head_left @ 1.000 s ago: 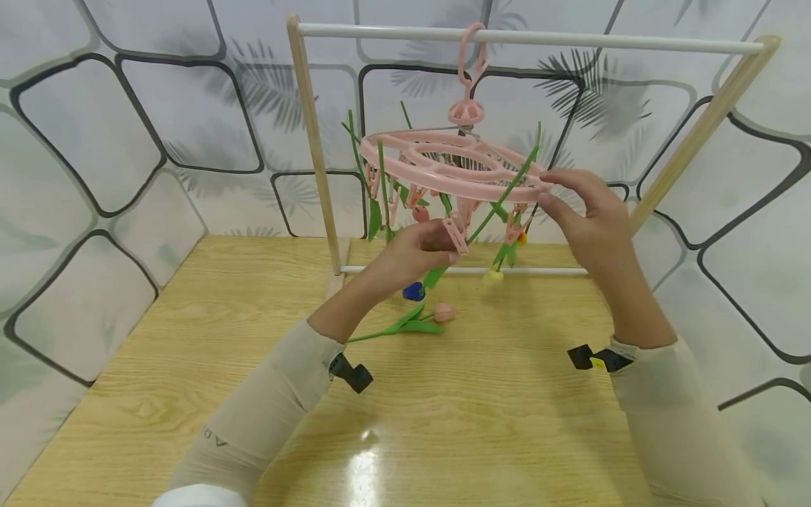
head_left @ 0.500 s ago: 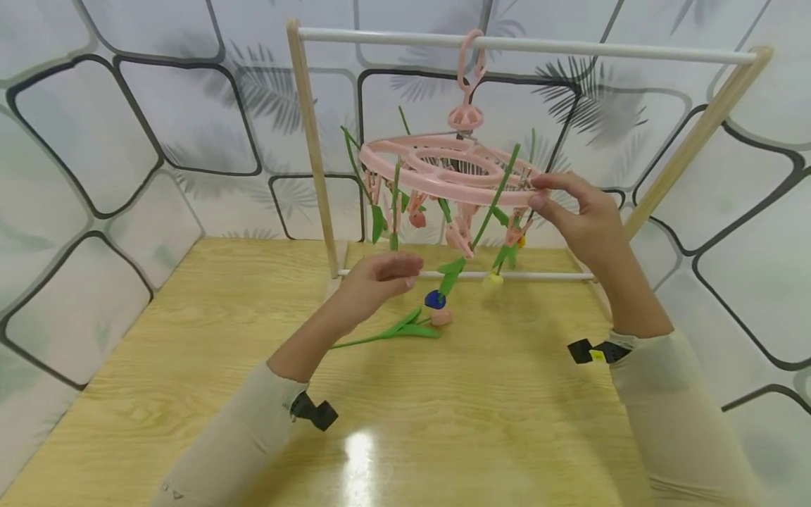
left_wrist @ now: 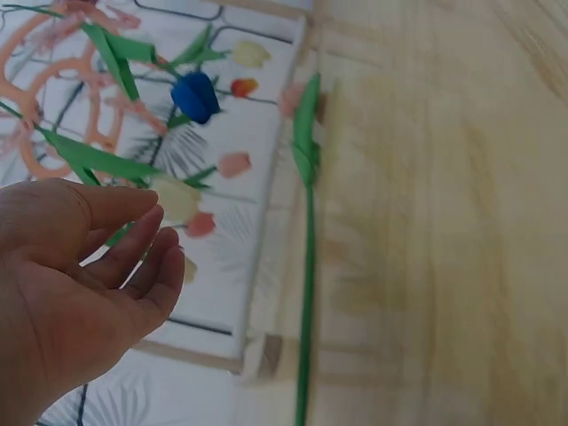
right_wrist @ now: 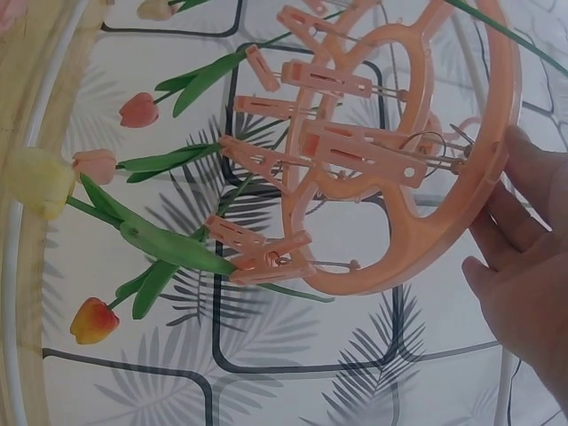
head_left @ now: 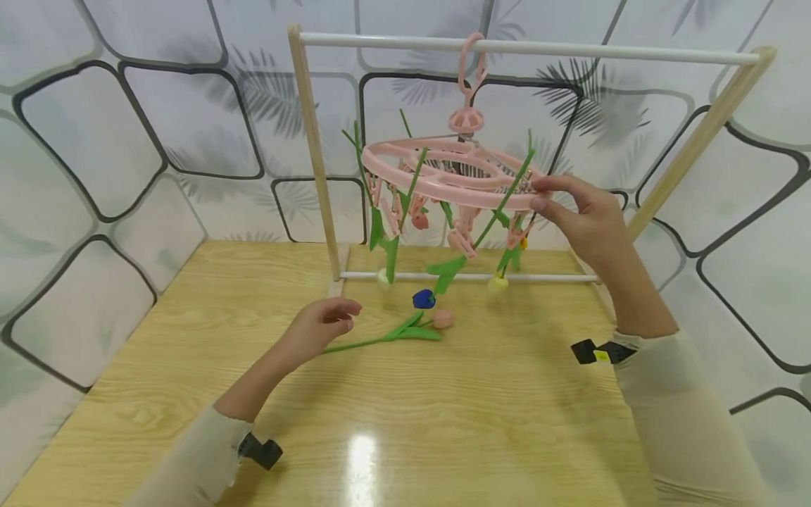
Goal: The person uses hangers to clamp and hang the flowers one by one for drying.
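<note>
A pink round clip hanger (head_left: 437,186) hangs by its hook from the rack's top bar. My right hand (head_left: 586,215) pinches its rim at the right side between thumb and fingers. Artificial tulips hang head-down from its clips, among them a blue tulip (head_left: 424,299) and a yellow tulip (head_left: 499,282). In the right wrist view a red-and-yellow tulip (right_wrist: 94,320) hangs there too. A loose pink tulip (head_left: 443,319) lies on the table, its green stem pointing left. Near that stem's end my left hand (head_left: 319,327) hovers with relaxed fingers, holding nothing.
The rack has a white top bar (head_left: 526,48), wooden side posts (head_left: 315,155) and a white lower bar (head_left: 545,277). It stands at the back of the wooden table (head_left: 443,422), close to the patterned wall (head_left: 215,120).
My left hand has let go near the blue tulip's clip and moved left and down toward the loose pink tulip. The blue tulip swings slightly. My right hand still holds the rim.
</note>
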`<state>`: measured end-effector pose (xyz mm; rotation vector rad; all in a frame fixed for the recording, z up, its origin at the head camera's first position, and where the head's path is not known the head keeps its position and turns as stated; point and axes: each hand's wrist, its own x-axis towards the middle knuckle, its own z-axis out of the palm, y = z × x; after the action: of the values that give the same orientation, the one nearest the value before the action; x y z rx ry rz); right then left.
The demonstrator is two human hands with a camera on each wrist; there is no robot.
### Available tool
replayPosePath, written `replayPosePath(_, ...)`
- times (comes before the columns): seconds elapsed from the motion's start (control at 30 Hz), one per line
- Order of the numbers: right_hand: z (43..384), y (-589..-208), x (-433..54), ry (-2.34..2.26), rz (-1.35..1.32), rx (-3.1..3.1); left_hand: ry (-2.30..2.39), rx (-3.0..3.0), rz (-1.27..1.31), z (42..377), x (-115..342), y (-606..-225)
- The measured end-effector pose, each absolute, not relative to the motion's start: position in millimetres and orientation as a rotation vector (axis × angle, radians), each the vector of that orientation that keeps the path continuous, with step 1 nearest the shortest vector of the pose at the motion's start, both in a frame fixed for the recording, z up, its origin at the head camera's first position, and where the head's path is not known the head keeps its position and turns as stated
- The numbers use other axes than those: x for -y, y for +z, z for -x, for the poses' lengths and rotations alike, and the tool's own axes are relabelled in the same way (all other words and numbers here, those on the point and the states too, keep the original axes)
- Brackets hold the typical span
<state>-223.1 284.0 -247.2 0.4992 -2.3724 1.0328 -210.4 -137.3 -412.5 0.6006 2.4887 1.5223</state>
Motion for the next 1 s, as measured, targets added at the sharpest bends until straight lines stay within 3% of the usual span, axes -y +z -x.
replayPosePath(0.37, 222, -246, -280, 1.143, -0.634, 2.269, 1.332, -2.568, -0.53, 223, 160, -440)
replayPosePath(1.0, 222, -245, -276, 1.192, -0.641, 2.243, 1.207, -2.53, -0.63, 232, 144, -462)
